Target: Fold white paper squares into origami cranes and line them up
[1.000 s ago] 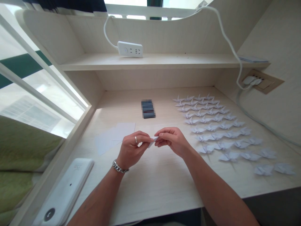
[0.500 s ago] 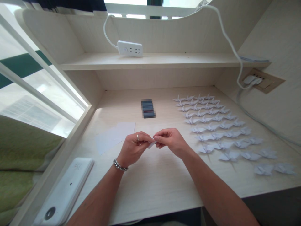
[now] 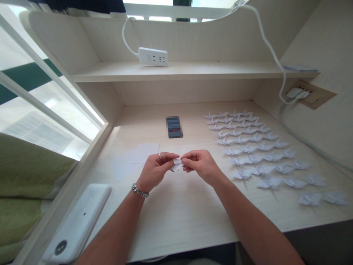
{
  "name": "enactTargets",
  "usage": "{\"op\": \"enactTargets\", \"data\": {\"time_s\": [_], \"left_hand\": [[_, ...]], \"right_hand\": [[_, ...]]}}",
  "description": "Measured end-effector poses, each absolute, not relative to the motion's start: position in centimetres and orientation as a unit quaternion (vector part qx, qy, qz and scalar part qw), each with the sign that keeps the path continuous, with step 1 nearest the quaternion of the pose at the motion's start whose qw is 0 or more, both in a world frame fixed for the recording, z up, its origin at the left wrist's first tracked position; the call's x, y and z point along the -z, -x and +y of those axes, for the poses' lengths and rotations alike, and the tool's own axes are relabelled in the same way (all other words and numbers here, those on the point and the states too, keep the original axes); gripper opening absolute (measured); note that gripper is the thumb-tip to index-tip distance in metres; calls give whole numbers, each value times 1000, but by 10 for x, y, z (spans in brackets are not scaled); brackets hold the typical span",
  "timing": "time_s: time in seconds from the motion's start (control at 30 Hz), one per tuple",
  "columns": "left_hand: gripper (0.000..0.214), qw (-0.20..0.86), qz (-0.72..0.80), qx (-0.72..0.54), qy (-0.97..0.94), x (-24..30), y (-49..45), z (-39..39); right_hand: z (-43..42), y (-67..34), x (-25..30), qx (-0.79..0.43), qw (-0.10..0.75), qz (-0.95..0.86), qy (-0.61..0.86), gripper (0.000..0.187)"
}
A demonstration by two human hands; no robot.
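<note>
Paper (image 3: 177, 167), folded small, is between our hands over the worktop (image 3: 182, 221): our left hand (image 3: 154, 170) has its grip closed on one side, our right hand (image 3: 200, 165) pinches the other. Rows of white cranes (image 3: 252, 161) stand to our right.

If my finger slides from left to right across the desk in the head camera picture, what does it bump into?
Green cloth → long white device → loose paper sheets → left hand → small folded paper → right hand → rows of white paper cranes.
</note>
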State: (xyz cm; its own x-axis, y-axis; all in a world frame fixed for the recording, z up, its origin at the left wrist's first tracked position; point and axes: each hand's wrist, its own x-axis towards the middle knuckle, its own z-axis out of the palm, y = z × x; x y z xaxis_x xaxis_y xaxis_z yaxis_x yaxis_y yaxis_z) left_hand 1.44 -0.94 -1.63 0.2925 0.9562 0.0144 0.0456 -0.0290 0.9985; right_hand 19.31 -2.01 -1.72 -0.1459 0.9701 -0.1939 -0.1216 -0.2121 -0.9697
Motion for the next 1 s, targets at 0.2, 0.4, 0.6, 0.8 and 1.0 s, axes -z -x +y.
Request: {"op": "enactTargets", "data": {"time_s": [0.2,0.4,0.6,0.8,1.0], "left_hand": [[20,646,412,-437,-471,20,-14,-7],[25,601,445,-417,-517,20,-16,-8],[25,560,436,-443,-548,26,-18,-9],[27,574,425,-436,-548,25,-17,-11],[29,578,454,-409,-541,18,-18,-10]], "right_hand": [[-21,-191,18,-601,450,-440,492,22],[-21,-187,27,-564,458,-483,488,17],[-21,-186,29,-560,434,-506,491,18],[-19,-188,30,-543,410,-538,498,16],[-19,-187,30,-542,447,-520,485,16]]}}
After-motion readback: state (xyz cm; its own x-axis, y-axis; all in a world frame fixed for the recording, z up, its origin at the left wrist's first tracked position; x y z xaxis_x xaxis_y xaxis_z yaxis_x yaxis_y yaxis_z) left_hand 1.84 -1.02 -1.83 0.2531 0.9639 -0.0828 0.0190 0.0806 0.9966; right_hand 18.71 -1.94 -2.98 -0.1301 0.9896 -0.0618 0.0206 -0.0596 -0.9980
